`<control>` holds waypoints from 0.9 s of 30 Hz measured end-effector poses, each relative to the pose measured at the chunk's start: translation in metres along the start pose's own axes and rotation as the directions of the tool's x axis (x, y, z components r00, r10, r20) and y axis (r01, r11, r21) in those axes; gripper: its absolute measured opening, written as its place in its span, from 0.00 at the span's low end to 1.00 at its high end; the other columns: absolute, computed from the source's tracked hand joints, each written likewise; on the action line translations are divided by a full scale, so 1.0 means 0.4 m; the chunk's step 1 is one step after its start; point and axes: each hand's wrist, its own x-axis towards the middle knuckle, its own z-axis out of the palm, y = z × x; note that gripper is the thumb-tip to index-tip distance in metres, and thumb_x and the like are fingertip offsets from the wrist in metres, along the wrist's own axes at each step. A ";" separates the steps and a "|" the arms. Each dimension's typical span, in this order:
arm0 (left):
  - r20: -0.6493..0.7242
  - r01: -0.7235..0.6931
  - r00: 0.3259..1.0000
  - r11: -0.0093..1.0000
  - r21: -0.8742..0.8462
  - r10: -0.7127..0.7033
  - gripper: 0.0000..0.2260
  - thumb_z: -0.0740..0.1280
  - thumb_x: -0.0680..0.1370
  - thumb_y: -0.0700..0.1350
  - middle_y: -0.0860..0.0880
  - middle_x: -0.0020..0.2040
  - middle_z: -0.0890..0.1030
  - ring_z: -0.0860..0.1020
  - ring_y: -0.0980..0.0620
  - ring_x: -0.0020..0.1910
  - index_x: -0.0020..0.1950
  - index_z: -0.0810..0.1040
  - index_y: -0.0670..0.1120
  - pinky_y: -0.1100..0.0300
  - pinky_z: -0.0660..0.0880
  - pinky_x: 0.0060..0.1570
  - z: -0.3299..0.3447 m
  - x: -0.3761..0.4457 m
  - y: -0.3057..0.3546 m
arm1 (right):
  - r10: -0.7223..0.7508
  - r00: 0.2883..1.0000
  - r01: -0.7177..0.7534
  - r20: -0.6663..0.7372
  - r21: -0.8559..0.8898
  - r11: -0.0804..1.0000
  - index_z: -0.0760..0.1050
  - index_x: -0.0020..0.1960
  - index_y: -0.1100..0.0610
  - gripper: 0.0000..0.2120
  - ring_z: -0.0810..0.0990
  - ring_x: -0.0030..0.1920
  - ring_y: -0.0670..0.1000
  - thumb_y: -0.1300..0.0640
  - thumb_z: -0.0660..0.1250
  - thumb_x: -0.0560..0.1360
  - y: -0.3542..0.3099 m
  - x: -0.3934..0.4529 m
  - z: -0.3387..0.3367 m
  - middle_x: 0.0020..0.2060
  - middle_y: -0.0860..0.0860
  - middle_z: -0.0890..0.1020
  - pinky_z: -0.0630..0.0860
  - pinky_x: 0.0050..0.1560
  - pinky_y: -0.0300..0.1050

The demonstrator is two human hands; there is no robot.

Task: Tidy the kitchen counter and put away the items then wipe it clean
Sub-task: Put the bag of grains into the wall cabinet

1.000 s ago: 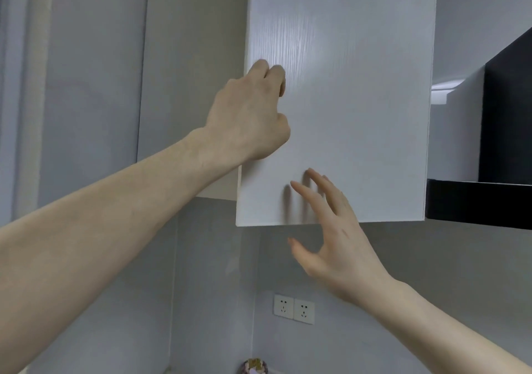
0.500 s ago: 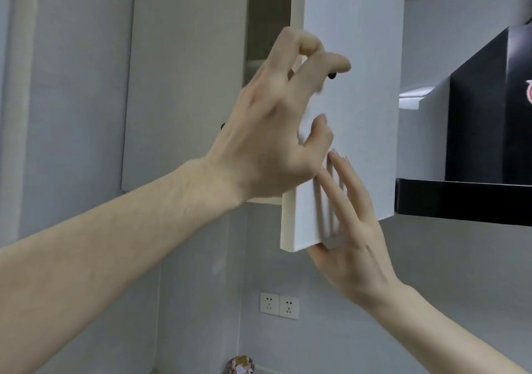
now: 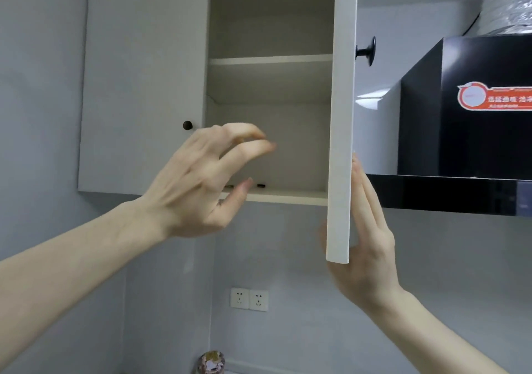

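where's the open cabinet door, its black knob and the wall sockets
open cabinet door (image 3: 341,114), head view, on its front edge
black knob (image 3: 368,51), head view, on the round head
wall sockets (image 3: 249,299), head view, between the two plates

Head camera tilts upward, close to open cabinet (image 3: 270,86).

The open white wall cabinet (image 3: 267,86) holds a pale horizontal shelf board (image 3: 270,59) at about 12 o'clock and a pale bottom board (image 3: 288,196) toward the centre. Two small dark items (image 3: 261,185), too small to identify, lie on the bottom board near its front edge.
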 end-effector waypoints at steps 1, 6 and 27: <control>0.006 0.000 1.000 1.000 -0.001 0.000 0.21 0.68 0.76 0.41 0.42 0.67 0.75 0.77 0.42 0.61 0.70 0.76 0.41 0.49 0.71 0.61 0.001 -0.004 0.008 | 0.015 1.000 -0.015 -0.003 0.007 1.000 0.60 0.76 0.70 0.27 0.62 0.79 0.58 0.54 0.58 0.84 0.000 -0.001 -0.010 0.76 0.66 0.65 0.66 0.76 0.53; 0.041 -0.023 0.999 1.000 0.016 0.022 0.22 0.69 0.73 0.39 0.43 0.65 0.76 0.78 0.41 0.58 0.68 0.78 0.41 0.47 0.73 0.60 0.002 -0.007 0.058 | 0.081 0.997 -0.082 0.016 0.069 0.994 0.62 0.75 0.73 0.29 0.63 0.79 0.58 0.51 0.58 0.84 0.003 -0.006 -0.073 0.75 0.65 0.67 0.66 0.76 0.54; 0.309 0.161 0.942 0.985 -0.066 -0.134 0.20 0.70 0.70 0.37 0.45 0.62 0.77 0.77 0.42 0.56 0.63 0.78 0.41 0.48 0.73 0.55 -0.011 -0.185 0.288 | 0.439 0.765 -0.519 0.471 0.049 0.853 0.51 0.82 0.53 0.41 0.56 0.81 0.47 0.63 0.70 0.77 -0.124 -0.326 -0.192 0.81 0.43 0.55 0.68 0.73 0.60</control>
